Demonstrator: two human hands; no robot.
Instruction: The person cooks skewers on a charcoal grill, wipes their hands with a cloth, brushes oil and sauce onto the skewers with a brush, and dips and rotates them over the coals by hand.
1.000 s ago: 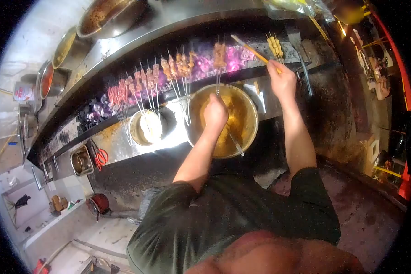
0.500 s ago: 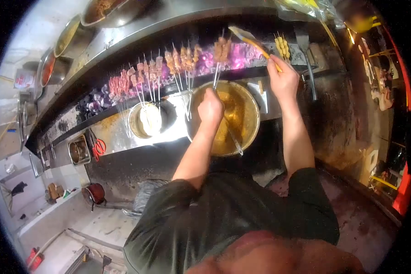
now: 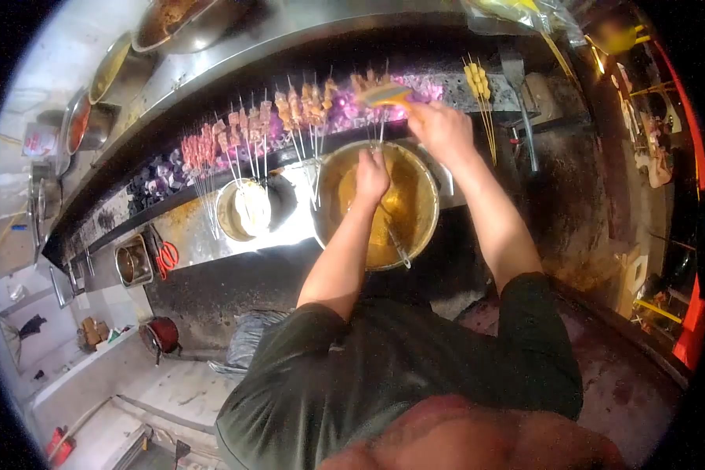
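Note:
My left hand (image 3: pixel 373 178) is closed around the metal ends of a few meat skewers (image 3: pixel 359 81), holding them over the glowing coals. In my right hand (image 3: pixel 442 131) is a flat basting brush (image 3: pixel 387 95) with a yellow handle, gripped by that handle. The brush head lies across the meat and hides part of it. Below both hands is a large round pot (image 3: pixel 433 205) of brown-yellow sauce, with a ladle (image 3: pixel 398 244) leaning inside. To the left, several more meat skewers (image 3: pixel 243 129) rest in a row over the charcoal.
A smaller metal pot (image 3: pixel 225 216) with white contents stands left of the sauce pot. Red-handled scissors (image 3: pixel 166 257) and a square metal container (image 3: pixel 133 262) lie further left. On the right are yellow skewers (image 3: pixel 477 82) and a metal spatula (image 3: pixel 518 86). Bowls line the back ledge.
My right hand has moved left with the basting brush, bringing its head onto the held skewers. My left hand has shifted slightly right, and the yellow skewers' sticks are now uncovered.

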